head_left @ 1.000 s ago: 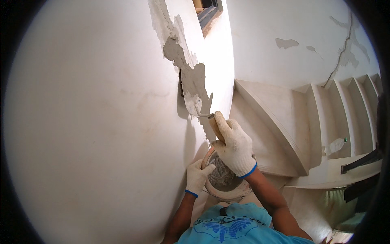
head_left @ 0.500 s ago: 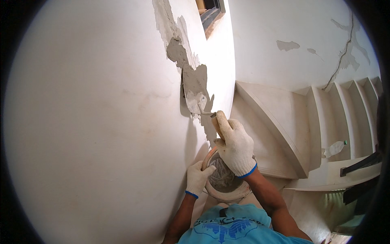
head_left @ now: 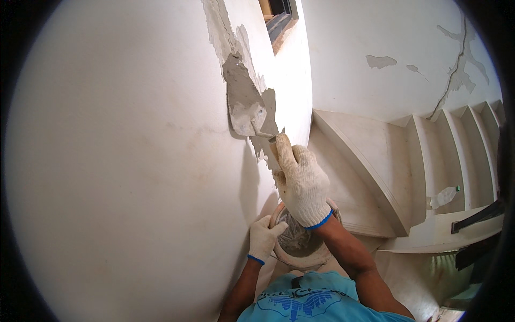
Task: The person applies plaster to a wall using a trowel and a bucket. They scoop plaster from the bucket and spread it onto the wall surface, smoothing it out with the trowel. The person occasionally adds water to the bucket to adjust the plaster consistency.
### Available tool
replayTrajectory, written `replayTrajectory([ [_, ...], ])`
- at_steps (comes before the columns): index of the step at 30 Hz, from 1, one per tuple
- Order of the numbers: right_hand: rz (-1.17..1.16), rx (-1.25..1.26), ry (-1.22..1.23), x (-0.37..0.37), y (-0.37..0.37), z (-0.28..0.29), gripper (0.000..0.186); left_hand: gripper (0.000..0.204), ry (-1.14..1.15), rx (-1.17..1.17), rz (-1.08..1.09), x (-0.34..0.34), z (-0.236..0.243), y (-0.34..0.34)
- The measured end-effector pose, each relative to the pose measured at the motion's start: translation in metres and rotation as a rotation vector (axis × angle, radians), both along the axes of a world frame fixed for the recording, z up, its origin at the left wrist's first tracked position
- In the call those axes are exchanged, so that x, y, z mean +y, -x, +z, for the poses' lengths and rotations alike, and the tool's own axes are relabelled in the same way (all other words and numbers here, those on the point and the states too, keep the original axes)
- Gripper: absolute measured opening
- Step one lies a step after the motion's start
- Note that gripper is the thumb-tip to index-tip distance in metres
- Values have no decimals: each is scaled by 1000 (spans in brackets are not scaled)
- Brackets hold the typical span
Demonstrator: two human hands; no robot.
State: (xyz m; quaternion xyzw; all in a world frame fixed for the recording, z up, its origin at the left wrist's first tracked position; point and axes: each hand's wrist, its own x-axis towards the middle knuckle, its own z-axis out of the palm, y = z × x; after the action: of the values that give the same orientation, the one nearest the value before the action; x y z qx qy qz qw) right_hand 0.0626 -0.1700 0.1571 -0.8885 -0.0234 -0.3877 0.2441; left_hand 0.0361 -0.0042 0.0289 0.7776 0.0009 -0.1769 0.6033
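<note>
My right hand (head_left: 304,185), in a white knit glove with a blue cuff, is closed round the handle of a trowel (head_left: 248,115). The trowel's blade lies against the wall (head_left: 134,161), over a strip of wet grey mortar (head_left: 236,70). My left hand (head_left: 264,237), gloved alike, grips the rim of a round bucket (head_left: 314,260) at my waist, thumb over the edge. Grey mortar mix (head_left: 295,239) lies inside the bucket, partly hidden by my right hand and forearm.
White stairs (head_left: 424,161) climb on the right, with a clear plastic bottle (head_left: 444,197) lying on one step. A dark railing (head_left: 477,216) stands at the right edge. The far wall has a long crack (head_left: 456,70). A window opening (head_left: 280,24) is at the top.
My right hand has moved the trowel up and to the left along the wall, over the mortar strip. My left hand stays on the bucket rim.
</note>
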Motion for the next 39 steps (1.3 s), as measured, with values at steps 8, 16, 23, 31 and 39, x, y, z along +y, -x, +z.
replayTrajectory([
  [8, -22, -27, 1, -3, -18, -25, 78, 23, -3, 37, -27, 1, -2, -1],
  [16, 27, -32, -91, 1, -24, -39, 83, 23, -28, 22, -37, 0, -1, -3],
  [23, 95, 119, -137, -24, 7, -36, 88, 24, -14, -4, -19, -2, 9, 0],
  [31, 81, -34, -153, -34, -11, -13, 84, 25, -39, -5, -42, -1, 5, -3],
  [39, 52, 88, -73, -21, 6, -39, 80, 24, -53, 4, -34, 1, 12, -2],
])
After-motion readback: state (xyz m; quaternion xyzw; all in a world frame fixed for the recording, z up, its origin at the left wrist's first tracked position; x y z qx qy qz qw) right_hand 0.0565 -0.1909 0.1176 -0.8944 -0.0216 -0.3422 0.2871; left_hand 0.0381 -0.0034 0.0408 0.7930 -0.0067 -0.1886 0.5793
